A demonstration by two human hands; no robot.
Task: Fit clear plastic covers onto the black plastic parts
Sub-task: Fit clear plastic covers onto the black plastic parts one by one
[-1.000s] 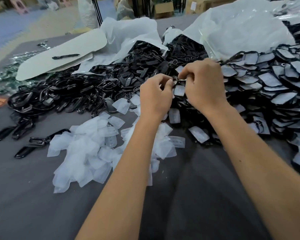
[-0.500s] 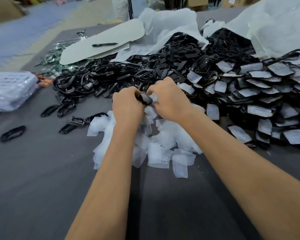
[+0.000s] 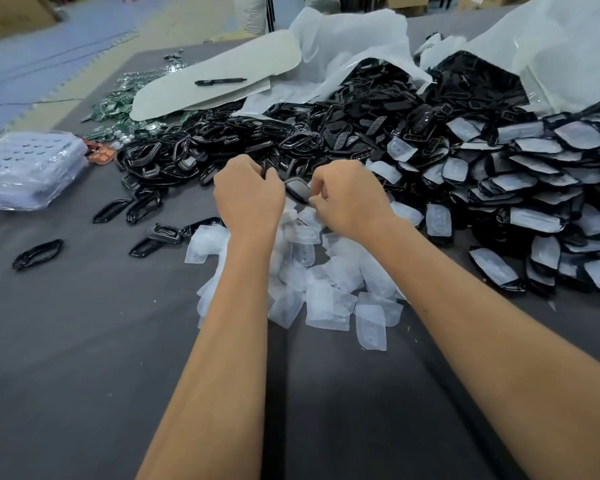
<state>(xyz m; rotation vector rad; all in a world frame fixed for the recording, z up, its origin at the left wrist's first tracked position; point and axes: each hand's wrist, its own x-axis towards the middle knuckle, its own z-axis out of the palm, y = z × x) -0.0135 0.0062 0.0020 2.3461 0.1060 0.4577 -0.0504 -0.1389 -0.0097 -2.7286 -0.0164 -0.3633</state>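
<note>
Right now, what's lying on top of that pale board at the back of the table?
A black pen lies on the pale board. White plastic sheeting covers its right end, hiding whatever is there.

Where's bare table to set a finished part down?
Free: grey table left of the left forearm, below the stray black frames; also near right, below the clear covers. Crowded: black parts heap behind the hands, covered parts pile at right.

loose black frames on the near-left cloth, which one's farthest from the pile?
The lone black frame at far left. The other strays lie closer to the black pile.
</note>
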